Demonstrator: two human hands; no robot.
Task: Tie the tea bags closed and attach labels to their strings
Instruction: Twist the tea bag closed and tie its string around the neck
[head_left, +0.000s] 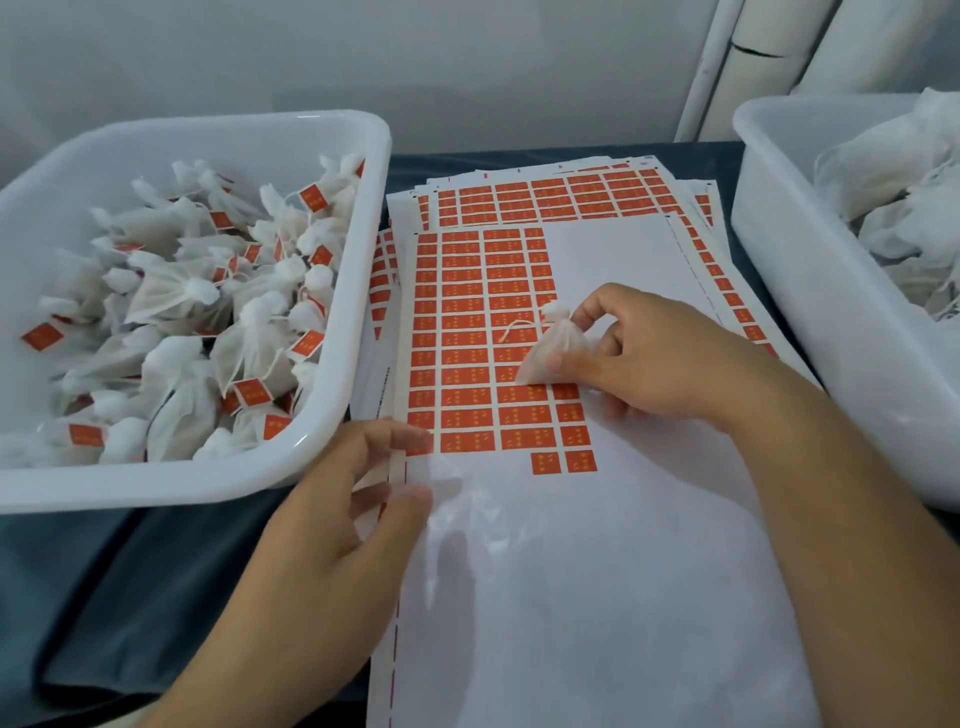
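1. Dark cloth covers the table (171, 561), which stands against a pale wall and carries two white tubs with a stack of label sheets between them
2. On the left, the big white tub (332, 332) is heaped with finished tea bags (171, 312): necks gathered and tied, many with an orange label on the string; this pile suggests a good share of the work is done
3. On the right, a second white tub (779, 249) holds loose white bags (893, 197) with no orange showing; I judge these to be the ones still waiting, though only part of the tub is in view
4. The top label sheet (597, 571) is bare over most of its right side and lower part, so many labels have been peeled off; a block of orange labels (467, 338) remains, and fuller sheets lie under it
5. The right hand (639, 358) pinches one tea bag (548, 353) by its body, resting it on the sheet; its neck looks tied, and its short string (514, 328) is bare, so the label is what this bag lacks
6. The left hand (358, 499) holds nothing, its fingers loosely spread at the sheet's left edge, near the lowest rows of labels; I cannot tell whether they touch the paper
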